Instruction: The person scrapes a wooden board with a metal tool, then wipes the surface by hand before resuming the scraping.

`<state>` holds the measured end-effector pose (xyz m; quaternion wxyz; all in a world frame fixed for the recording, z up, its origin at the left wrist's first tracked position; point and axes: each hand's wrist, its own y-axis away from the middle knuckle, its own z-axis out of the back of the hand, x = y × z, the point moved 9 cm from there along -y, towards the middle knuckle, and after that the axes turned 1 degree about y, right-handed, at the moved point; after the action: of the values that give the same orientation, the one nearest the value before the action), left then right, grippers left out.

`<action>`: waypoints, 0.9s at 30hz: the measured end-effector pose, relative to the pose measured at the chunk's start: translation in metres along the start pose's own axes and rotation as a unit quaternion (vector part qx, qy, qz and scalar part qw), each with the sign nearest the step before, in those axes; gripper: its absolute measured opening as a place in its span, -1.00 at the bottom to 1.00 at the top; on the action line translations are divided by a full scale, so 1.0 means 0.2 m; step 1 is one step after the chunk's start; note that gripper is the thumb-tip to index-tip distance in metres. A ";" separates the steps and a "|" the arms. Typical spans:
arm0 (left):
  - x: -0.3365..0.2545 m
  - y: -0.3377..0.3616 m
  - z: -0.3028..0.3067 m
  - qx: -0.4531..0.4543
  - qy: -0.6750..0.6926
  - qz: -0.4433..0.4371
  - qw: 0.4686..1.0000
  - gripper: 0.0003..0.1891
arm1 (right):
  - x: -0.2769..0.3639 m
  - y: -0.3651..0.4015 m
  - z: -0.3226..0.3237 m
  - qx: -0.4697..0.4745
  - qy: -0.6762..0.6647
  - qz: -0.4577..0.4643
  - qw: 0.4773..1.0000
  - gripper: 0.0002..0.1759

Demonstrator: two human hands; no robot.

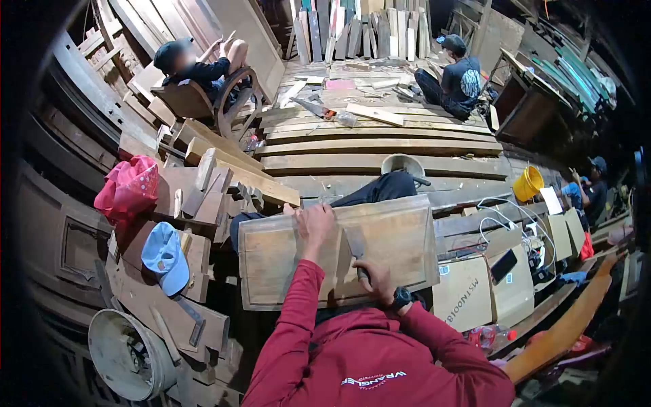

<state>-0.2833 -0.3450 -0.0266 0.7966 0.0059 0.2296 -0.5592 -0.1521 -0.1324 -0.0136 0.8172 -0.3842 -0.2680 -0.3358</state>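
Across my lap lies a wooden panel [407, 237] with a moulded border, worn and pale brown. My left hand [314, 220] is closed at the panel's far edge, its fingers curled over the rim. In my right hand [377, 279], nearer to me, is the dark handle of a putty knife [356, 245]. Its flat metal blade points away from me and overlaps the middle of the panel. A dark watch [402, 297] is on my right wrist.
A blue cap [165, 258], a pink bag [129, 188] and a dirty bucket [129, 356] stand left. Right are cardboard boxes [464, 292] with a phone [503, 266], cables, and a yellow bucket [527, 183]. Stacked planks [380, 146] lie ahead; several people sit nearby.
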 end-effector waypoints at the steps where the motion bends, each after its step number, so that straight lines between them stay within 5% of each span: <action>1: 0.01 0.00 0.00 0.008 0.006 0.002 1.000 -0.47 | 0.01 0.02 -0.02 0.023 0.006 -0.012 1.000 -0.56; 6: -0.03 0.02 0.07 0.002 -0.020 -0.020 1.000 -0.47 | 0.01 -0.04 0.03 -0.052 0.002 -0.025 0.998 -0.60; 10: -0.05 0.03 0.09 -0.021 -0.005 -0.025 0.999 -0.48 | 0.06 0.01 0.02 0.005 -0.006 -0.013 1.000 -0.55; 21: -0.06 0.04 0.11 0.002 -0.014 -0.015 1.000 -0.50 | 0.04 -0.03 0.03 -0.076 0.015 -0.012 0.997 -0.65; 27: -0.03 0.03 0.06 0.016 -0.021 -0.017 0.999 -0.51 | 0.06 -0.01 0.01 -0.035 0.016 0.016 0.999 -0.62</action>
<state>-0.2752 -0.3412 -0.0147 0.7911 0.0032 0.2037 -0.5767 -0.1464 -0.1361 -0.0034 0.8128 -0.4115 -0.2369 -0.3376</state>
